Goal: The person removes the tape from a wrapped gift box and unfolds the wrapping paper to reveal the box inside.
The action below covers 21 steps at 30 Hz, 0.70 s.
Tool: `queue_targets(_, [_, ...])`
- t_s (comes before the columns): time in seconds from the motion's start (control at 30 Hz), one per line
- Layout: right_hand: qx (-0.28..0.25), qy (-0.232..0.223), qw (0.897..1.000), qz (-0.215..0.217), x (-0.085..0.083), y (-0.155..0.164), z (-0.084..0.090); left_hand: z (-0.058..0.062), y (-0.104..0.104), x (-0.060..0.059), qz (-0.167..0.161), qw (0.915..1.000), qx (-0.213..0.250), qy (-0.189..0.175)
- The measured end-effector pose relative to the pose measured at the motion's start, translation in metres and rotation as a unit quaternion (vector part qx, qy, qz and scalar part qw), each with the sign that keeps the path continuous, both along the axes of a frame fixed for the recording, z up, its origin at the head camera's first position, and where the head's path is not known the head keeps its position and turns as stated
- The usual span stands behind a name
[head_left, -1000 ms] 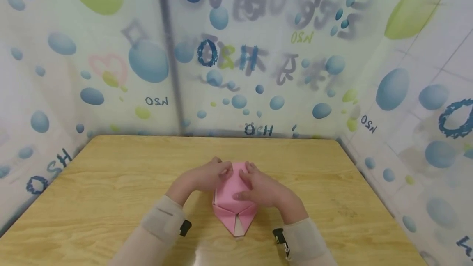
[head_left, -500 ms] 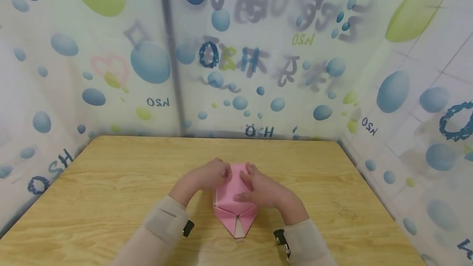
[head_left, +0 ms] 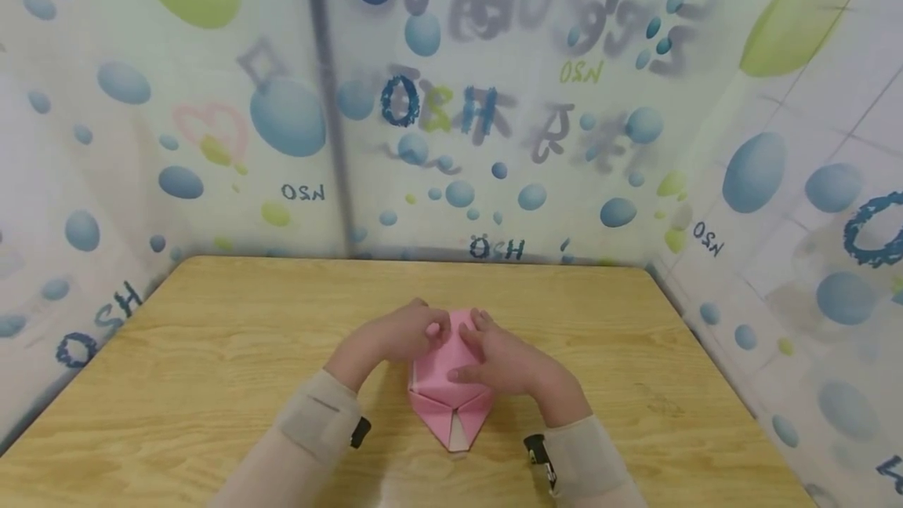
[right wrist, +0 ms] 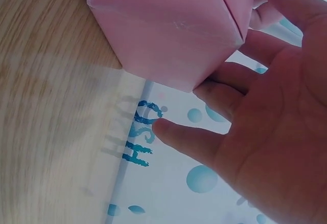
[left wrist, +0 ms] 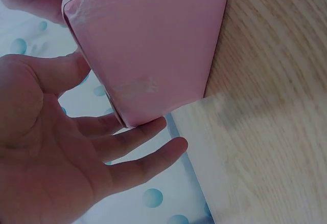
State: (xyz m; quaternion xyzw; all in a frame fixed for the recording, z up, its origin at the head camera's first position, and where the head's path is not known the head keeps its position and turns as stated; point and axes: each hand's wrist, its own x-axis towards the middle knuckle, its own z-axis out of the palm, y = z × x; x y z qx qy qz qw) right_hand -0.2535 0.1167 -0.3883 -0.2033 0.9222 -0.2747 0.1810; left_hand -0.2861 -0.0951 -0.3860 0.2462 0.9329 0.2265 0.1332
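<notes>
A pink folded paper (head_left: 446, 382) lies on the wooden table (head_left: 212, 351), its pointed end toward me with a pale slit at the tip. My left hand (head_left: 432, 328) pinches the paper's far left edge, thumb on one side and fingers under the corner, as the left wrist view shows around the left hand (left wrist: 110, 98) and the paper (left wrist: 153, 40). My right hand (head_left: 474, 345) rests on the paper's right half, its thumb pressing on the surface. In the right wrist view the right hand (right wrist: 225, 93) touches the far corner of the paper (right wrist: 168, 29) with straight fingers.
A curtain (head_left: 494, 139) printed with blue and green bubbles closes in the table on the far, left and right sides. Bare wood (head_left: 705, 414) lies to both sides of the paper. Small black devices sit on both beige sleeves (head_left: 317, 422).
Almost nothing differs: both hands stay at the far end of the pink paper, and the left fingers have shifted slightly along its edge.
</notes>
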Motion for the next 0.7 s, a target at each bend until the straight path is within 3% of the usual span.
queue_targets(0.2, [-0.004, -0.006, 1.000, -0.006, 0.0012, -0.0004, 0.0022, -0.0002, 0.0016, 0.0021, 0.021, 0.9998, -0.002, -0.007])
queue_targets(0.7, [-0.005, 0.001, 1.000, -0.003, -0.0001, 0.0015, -0.0009, -0.0006, 0.0044, 0.0053, 0.021, 0.9986, -0.048, 0.009])
